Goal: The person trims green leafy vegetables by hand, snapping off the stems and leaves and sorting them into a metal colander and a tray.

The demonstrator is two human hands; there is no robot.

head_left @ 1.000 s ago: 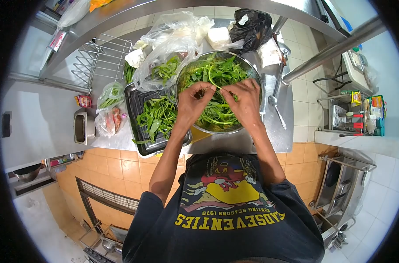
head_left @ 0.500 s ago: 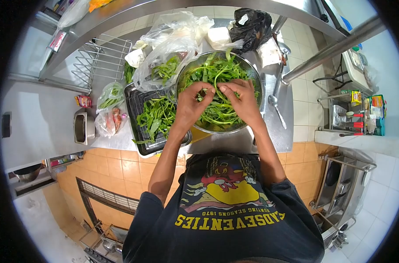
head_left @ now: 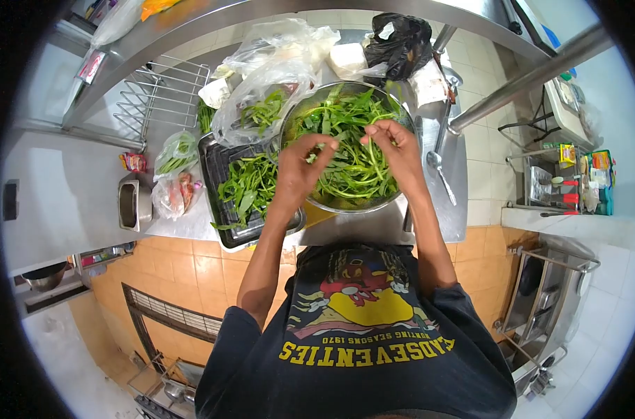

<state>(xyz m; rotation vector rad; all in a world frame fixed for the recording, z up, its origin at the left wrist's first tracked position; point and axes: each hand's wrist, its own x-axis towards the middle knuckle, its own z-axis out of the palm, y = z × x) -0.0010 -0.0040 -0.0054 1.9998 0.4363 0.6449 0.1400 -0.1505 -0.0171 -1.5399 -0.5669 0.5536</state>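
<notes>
A steel colander (head_left: pixel 357 204) holds a heap of long-stemmed leafy greens (head_left: pixel 352 178) that look like water spinach. Above its left side is my left hand (head_left: pixel 303 167), with thumb and fingers curled together; whatever is between the tips is too small to make out. My right hand (head_left: pixel 403 152), over the colander's right side, pinches a green stem between thumb and forefinger. To the left, a black tray (head_left: pixel 218 157) carries more of the cut leafy greens (head_left: pixel 247 188).
Behind the colander stand a clear plastic bag (head_left: pixel 233 126) with greens, a white block-shaped pack (head_left: pixel 348 59) and a black plastic bag (head_left: pixel 401 49). A spoon (head_left: pixel 439 174) lies at right. A wire rack (head_left: pixel 157 98) and a metal container (head_left: pixel 132 202) are at left. A steel shelf bar (head_left: pixel 527 80) crosses above right.
My hands have moved apart from the stem they both held over the colander. The right hand has shifted slightly right and up; the tray and bags stay put.
</notes>
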